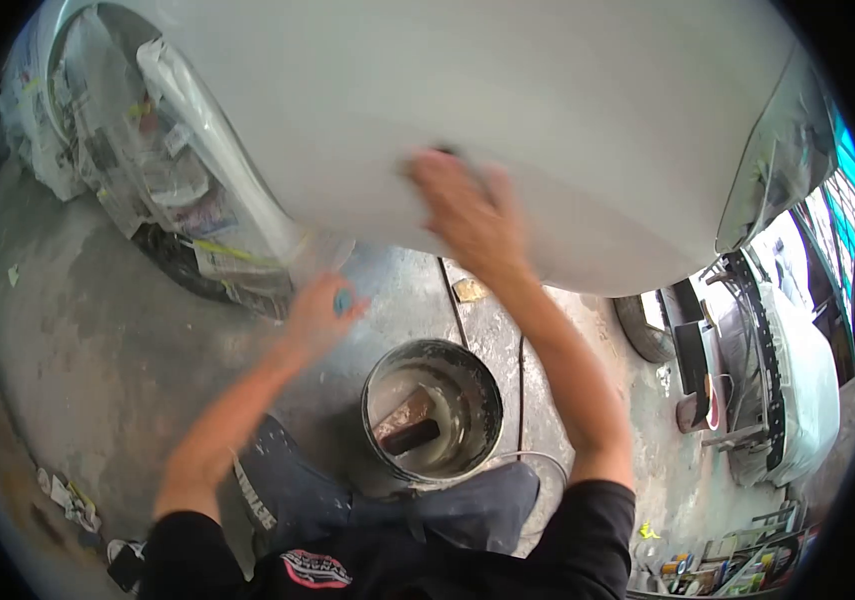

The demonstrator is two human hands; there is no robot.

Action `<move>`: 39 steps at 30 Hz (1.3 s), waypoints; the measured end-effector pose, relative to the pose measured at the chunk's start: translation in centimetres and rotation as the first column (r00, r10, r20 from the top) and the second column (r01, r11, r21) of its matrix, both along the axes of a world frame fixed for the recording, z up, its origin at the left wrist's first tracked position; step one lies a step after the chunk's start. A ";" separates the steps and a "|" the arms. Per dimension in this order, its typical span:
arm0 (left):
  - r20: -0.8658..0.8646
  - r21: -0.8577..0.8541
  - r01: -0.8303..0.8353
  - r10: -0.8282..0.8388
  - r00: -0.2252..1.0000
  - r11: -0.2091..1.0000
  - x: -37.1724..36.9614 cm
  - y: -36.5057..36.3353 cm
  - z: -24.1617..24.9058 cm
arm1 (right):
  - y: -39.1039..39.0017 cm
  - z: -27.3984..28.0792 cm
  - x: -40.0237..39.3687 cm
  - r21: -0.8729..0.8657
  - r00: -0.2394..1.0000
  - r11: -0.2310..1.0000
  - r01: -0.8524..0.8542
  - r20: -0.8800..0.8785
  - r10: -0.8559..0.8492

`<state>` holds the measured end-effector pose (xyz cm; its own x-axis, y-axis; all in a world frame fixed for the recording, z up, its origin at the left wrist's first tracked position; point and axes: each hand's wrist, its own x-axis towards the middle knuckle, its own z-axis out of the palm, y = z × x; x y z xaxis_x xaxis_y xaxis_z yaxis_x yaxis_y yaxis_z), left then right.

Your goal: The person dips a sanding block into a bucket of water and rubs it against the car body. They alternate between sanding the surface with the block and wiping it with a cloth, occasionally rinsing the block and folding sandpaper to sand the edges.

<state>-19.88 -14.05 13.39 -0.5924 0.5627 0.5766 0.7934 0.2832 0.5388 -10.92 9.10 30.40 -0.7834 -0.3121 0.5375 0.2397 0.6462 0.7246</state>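
A pale grey car body panel (548,110) fills the top of the head view. My right hand (468,210) lies against it, fingers pointing up and left and blurred by motion. A dark edge shows at its fingertips, too little to name. Lower and to the left, my left hand (323,312) is in the air near the panel's lower edge, its fingers curled around a small teal thing (344,300) that I cannot make out. Between my knees stands a black bucket (493,405) of cloudy water, with a brown and black block (410,425) inside.
Paper and plastic masking (188,190) covers the wheel area at left. On the right are a tyre (645,328), a small bucket (698,412) and a wrapped bumper (798,390). Cans and tools (728,570) lie at the lower right. A dark hose (522,390) crosses the floor.
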 end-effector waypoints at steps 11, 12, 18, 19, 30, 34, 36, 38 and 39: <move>0.724 -0.063 0.143 -0.053 0.688 0.988 7.3 2.8 -18.9 | 10.0 0.3 12.6 -0.371 0.889 0.815 0.444 0.066 -0.454; 0.737 -0.037 0.145 -0.071 0.672 0.989 7.1 2.9 -19.1 | 15.8 -2.9 16.7 -0.252 0.961 0.958 0.135 -0.201 -0.188; 0.703 -0.021 0.148 -0.091 0.705 0.989 7.0 4.1 -19.9 | 0.5 -1.2 -1.3 -0.088 0.993 0.996 -0.023 -0.120 0.013; 0.712 0.000 0.154 -0.108 0.694 0.988 6.9 4.2 -20.6 | -3.7 -1.3 -5.9 -0.045 0.992 0.995 -0.084 -0.097 0.079; 0.670 -0.186 0.096 0.055 0.740 0.978 8.1 3.6 -18.3 | 12.8 -8.2 14.3 -0.056 0.926 0.943 0.329 0.214 -0.311; 0.672 -0.148 0.121 0.011 0.740 0.982 7.7 3.9 -19.0 | 1.3 -9.3 0.0 -0.344 0.974 0.938 -0.039 0.196 0.112; 0.664 -0.176 0.133 0.017 0.748 0.975 7.7 3.5 -19.2 | -5.9 -9.6 -7.0 -0.067 0.991 0.989 -0.130 0.023 0.131; 0.660 -0.165 0.132 0.010 0.751 0.977 7.4 3.8 -19.4 | -6.1 -9.6 -7.7 0.056 0.995 0.993 -0.101 -0.011 0.101; 0.661 -0.156 0.138 -0.001 0.750 0.978 7.4 3.8 -19.7 | -3.3 -9.4 -5.0 0.093 0.998 0.993 -0.067 0.005 0.066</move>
